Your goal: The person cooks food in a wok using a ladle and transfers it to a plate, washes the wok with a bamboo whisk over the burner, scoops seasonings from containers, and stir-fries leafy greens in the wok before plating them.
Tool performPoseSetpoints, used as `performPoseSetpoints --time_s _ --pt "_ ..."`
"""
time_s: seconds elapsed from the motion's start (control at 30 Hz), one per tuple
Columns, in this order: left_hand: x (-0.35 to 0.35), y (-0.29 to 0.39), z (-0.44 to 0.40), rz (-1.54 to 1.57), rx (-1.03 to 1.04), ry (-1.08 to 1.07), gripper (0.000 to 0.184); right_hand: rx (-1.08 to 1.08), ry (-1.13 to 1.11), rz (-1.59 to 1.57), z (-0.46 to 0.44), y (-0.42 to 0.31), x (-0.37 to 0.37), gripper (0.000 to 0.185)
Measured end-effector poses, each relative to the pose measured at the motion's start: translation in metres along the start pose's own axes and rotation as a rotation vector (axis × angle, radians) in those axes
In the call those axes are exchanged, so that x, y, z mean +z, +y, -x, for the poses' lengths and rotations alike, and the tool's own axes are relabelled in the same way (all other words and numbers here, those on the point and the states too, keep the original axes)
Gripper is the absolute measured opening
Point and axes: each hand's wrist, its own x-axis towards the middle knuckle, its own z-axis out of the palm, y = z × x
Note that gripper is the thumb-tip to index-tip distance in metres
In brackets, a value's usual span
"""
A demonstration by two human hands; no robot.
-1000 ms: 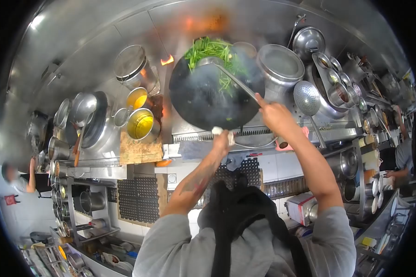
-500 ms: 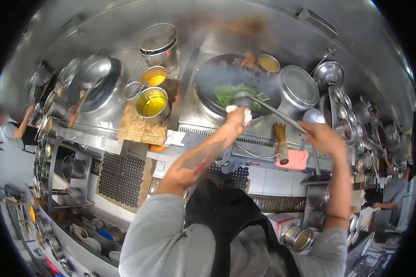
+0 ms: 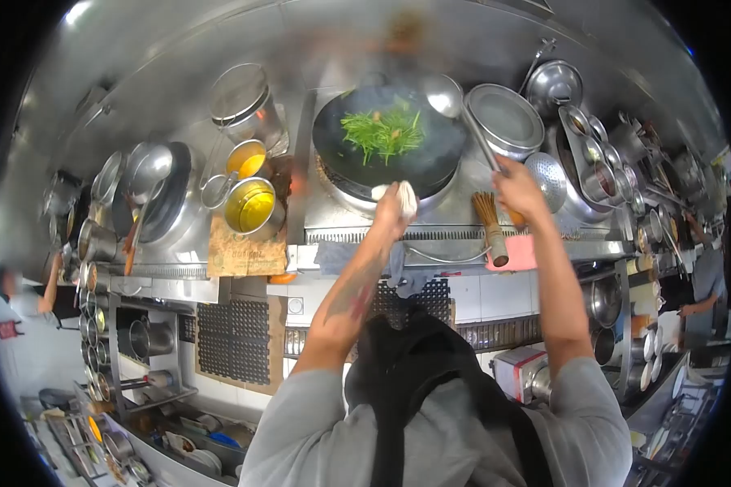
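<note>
My left hand [image 3: 392, 209] is closed on a folded white cloth [image 3: 408, 200] at the near rim of a black wok [image 3: 330, 143]. Chopped green vegetables [image 3: 382, 130] lie in the middle of the wok, with a few pale bits among them. In my right hand [image 3: 518, 191] is the handle of a long metal ladle [image 3: 444, 97]. The ladle's bowl is up at the wok's far right rim, away from the greens. Whether the left fingers also grip a wok handle under the cloth is hidden.
Left of the wok, pots of yellow liquid [image 3: 252, 209] stand by a brown board [image 3: 244, 253]. A bamboo brush [image 3: 489, 223], a pink cloth [image 3: 520, 252] and a perforated skimmer [image 3: 547, 180] lie near my right arm. A lidded pot [image 3: 505, 118] stands at the wok's right. People work at both far sides.
The ladle has lifted out of the greens to the wok's far right rim. My right hand has moved up and left. Flames and smoke have mostly gone, and the greens sit higher in the wok.
</note>
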Motion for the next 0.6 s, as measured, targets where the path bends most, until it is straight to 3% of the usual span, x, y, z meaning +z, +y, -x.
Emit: performPoseSetpoints --time_s 0.07,0.13,0.23,0.33,0.37,0.43,0.47,0.57,0.6 --pt "0.003 -0.012 0.037 -0.016 -0.025 0.013 0.034 -0.15 0.097 0.253 -0.041 0.034 0.037 0.05" --pt "-0.001 -0.021 0.069 -0.023 -0.045 -0.007 0.034 -0.024 0.031 0.155 -0.05 0.033 0.069 0.052" --pt "-0.019 -0.033 0.109 -0.205 -0.021 0.158 0.032 0.003 -0.249 -0.152 -0.066 0.042 0.071 0.056" --pt "-0.026 -0.029 0.125 -0.016 -0.063 0.282 0.035 0.036 -0.304 -0.297 -0.049 0.032 0.021 0.056" --pt "-0.02 -0.022 0.128 0.012 -0.104 0.207 0.043 0.047 -0.316 -0.295 -0.052 0.028 0.019 0.056" --pt "0.007 -0.011 0.121 0.072 -0.12 0.152 0.05 -0.073 -0.138 0.093 -0.067 0.016 0.025 0.048" --pt "0.012 -0.008 0.107 0.07 -0.12 0.152 0.05 -0.12 -0.111 0.096 -0.081 0.012 0.034 0.048" --pt "0.025 0.005 0.061 0.197 -0.17 0.038 0.053 -0.155 -0.291 0.112 -0.129 0.019 0.053 0.046" --pt "0.029 0.01 0.042 0.162 -0.165 0.075 0.049 -0.214 -0.285 0.303 -0.127 0.018 0.054 0.047"
